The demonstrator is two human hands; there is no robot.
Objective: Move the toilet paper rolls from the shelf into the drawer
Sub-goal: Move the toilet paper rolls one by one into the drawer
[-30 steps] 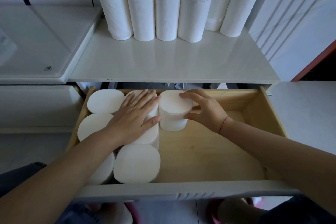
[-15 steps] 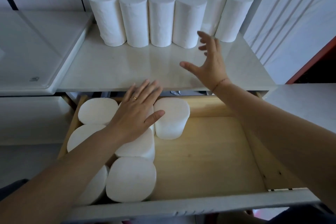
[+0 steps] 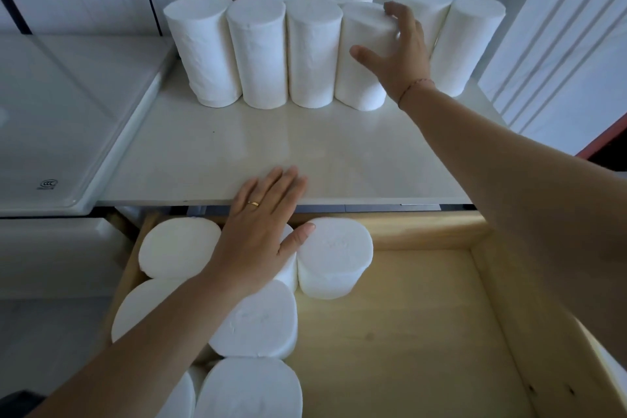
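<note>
Several white toilet paper rolls stand upright at the back of the white shelf (image 3: 271, 153). My right hand (image 3: 400, 54) wraps around the rightmost front roll (image 3: 359, 78), fingers over its top and thumb on its side. The roll still stands on the shelf. Below, the open wooden drawer (image 3: 424, 332) holds several rolls packed on its left side. My left hand (image 3: 261, 231) lies flat, fingers spread, on the rolls at the drawer's back, beside the newest roll (image 3: 334, 261).
A white tray-like surface (image 3: 68, 132) adjoins the shelf on the left. White panelled walls rise behind and to the right. The drawer's right half shows bare wood. Another roll (image 3: 468, 44) stands at the shelf's right end.
My right hand rose from the drawer to the shelf and closed around the rightmost front roll. My left hand stayed on the drawer rolls. The view tilted downward and closer.
</note>
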